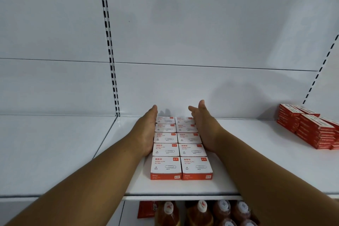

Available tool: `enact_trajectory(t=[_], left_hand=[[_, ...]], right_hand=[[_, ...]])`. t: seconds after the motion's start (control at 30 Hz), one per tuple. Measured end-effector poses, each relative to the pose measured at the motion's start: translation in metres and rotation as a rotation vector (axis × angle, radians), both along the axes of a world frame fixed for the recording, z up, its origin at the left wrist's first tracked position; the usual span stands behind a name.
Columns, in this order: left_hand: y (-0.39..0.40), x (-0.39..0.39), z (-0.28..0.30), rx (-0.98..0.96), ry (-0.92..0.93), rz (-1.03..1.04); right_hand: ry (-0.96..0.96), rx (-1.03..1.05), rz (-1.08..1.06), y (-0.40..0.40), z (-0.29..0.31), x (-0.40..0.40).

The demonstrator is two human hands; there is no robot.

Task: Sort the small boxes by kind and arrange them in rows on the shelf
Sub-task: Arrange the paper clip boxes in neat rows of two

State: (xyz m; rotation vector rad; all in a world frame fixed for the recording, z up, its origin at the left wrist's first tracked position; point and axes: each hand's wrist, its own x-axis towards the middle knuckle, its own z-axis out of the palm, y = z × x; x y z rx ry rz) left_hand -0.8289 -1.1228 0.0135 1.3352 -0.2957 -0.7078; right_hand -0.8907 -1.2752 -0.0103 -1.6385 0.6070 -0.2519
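Several white-and-orange paper clip boxes (180, 146) lie flat in two straight rows on the white shelf (256, 167), running from its front toward the back wall. My left hand (146, 130) lies flat with straight fingers against the left side of the left row. Against the right side of the right row presses my right hand (203, 124), fingers straight, thumb up. Both palms face inward and flank the rear boxes. The two front boxes stand free of the hands.
A stack of red boxes (311, 128) sits at the far right of the shelf. Below the shelf edge stand several bottles with white caps (201, 213) and a red packet (146, 209). A slotted upright (110, 47) divides the back wall.
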Motion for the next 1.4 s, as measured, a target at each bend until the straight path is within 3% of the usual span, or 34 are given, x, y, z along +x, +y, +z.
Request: enact_trajectory(t=[0.3, 0.7, 0.87, 1.0, 1.07, 1.17, 1.23, 1.3, 1.4], left_hand=[[-0.002, 0.005, -0.005, -0.027, 0.009, -0.008], [-0.004, 0.016, -0.017, -0.026, 0.009, -0.016], [-0.003, 0.021, -0.019, -0.069, 0.054, -0.025], [0.004, 0.022, -0.020, -0.038, 0.034, -0.037], [0.006, 0.020, -0.019, -0.012, -0.026, -0.047], [0.008, 0.013, -0.017, -0.042, -0.097, -0.036], [0.009, 0.009, -0.015, -0.010, -0.134, -0.067], [0.010, 0.009, -0.016, 0.054, -0.104, -0.033], [0.015, 0.012, -0.018, 0.328, -0.380, 0.043]], right_hand=[[-0.177, 0.228, 0.015, -0.014, -0.002, -0.008], [-0.171, 0.188, -0.061, -0.005, -0.003, -0.006], [-0.130, 0.065, -0.058, -0.008, -0.011, -0.008], [0.001, -0.412, -0.110, -0.011, -0.012, -0.017], [0.019, -0.266, -0.123, -0.012, -0.012, -0.019], [-0.041, 0.116, -0.102, -0.008, -0.008, -0.020], [-0.095, 0.226, -0.102, -0.003, -0.006, -0.020], [-0.047, 0.022, -0.143, 0.001, -0.003, -0.024], [0.083, -0.500, -0.206, 0.003, -0.006, -0.032]])
